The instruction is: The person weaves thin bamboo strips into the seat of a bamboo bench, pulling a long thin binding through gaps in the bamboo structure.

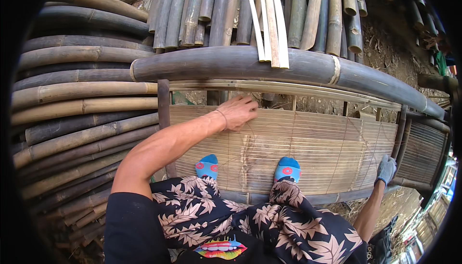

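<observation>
A long panel of thin bamboo slats (308, 139), crossed by thin ties, lies in a bamboo frame under my feet. My bare left hand (239, 112) is at its far edge, left of the middle, with bent fingers closed on the edge. Their tips are partly hidden. Over at the panel's right end, my right hand (386, 169) in a grey glove rests beside the dark end post (400, 131), its fingers lying along the slats. Beyond the panel runs a thin bamboo rail (284, 87), with a gap showing soil between them.
A thick dark bamboo pole (211, 63) curves along the frame's far side, with pale split strips (272, 28) lying across it. Cut bamboo poles are stacked at the left (82, 93) and behind (192, 11). Another slatted section (426, 148) adjoins at the right.
</observation>
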The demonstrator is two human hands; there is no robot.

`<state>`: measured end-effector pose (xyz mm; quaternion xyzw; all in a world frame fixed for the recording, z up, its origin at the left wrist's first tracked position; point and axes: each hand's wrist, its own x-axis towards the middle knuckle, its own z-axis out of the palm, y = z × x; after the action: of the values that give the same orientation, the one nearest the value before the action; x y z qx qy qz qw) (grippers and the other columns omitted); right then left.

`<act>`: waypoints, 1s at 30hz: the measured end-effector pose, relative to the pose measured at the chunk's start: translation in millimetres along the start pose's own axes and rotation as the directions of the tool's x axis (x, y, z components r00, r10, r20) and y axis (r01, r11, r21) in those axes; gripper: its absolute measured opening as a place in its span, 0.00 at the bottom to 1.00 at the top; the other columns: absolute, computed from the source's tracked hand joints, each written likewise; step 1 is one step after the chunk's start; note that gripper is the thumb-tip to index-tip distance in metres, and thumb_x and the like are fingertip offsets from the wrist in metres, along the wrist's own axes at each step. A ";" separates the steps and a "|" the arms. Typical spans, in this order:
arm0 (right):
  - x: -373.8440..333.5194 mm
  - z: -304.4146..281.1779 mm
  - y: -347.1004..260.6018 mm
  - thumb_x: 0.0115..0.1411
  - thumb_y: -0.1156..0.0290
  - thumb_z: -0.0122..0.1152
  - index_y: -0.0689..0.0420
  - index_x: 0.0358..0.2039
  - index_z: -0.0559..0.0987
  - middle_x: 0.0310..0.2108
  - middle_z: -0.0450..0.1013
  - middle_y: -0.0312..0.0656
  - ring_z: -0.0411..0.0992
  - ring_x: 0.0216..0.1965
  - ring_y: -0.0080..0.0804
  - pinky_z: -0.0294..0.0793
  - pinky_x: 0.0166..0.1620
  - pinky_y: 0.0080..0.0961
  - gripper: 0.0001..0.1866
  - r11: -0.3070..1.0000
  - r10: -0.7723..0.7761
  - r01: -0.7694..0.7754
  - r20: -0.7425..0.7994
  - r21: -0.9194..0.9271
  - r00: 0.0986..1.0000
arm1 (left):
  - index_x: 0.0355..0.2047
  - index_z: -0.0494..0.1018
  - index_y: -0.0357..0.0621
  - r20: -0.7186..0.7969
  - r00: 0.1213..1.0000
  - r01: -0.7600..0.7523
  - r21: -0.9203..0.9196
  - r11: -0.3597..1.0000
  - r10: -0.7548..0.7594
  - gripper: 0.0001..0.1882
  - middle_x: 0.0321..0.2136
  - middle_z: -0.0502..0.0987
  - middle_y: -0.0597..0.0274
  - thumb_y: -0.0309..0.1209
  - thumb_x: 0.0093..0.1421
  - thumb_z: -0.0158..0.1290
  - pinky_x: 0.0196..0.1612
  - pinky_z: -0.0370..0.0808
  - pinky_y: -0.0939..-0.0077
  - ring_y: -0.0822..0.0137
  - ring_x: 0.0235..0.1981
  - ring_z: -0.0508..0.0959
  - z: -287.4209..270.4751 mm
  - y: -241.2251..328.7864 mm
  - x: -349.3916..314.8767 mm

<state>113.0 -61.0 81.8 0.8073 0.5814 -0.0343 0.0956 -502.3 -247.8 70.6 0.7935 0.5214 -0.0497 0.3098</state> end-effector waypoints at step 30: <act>-178.3 -95.2 -269.0 0.59 0.61 0.68 0.58 0.37 0.84 0.27 0.77 0.35 0.71 0.23 0.20 0.71 0.23 0.19 0.13 0.545 -0.333 0.171 0.025 0.821 0.943 | 0.34 0.80 0.40 -0.463 0.576 0.309 -0.640 0.704 -0.674 0.10 0.28 0.80 0.50 0.29 0.58 0.50 0.35 0.78 0.63 0.52 0.30 0.81 6.4 -72.0 -86.4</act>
<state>-203.9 -126.5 173.9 0.6625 0.6004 -0.3801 -0.2369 -601.5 -301.1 68.5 0.4632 0.7965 0.2853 0.2640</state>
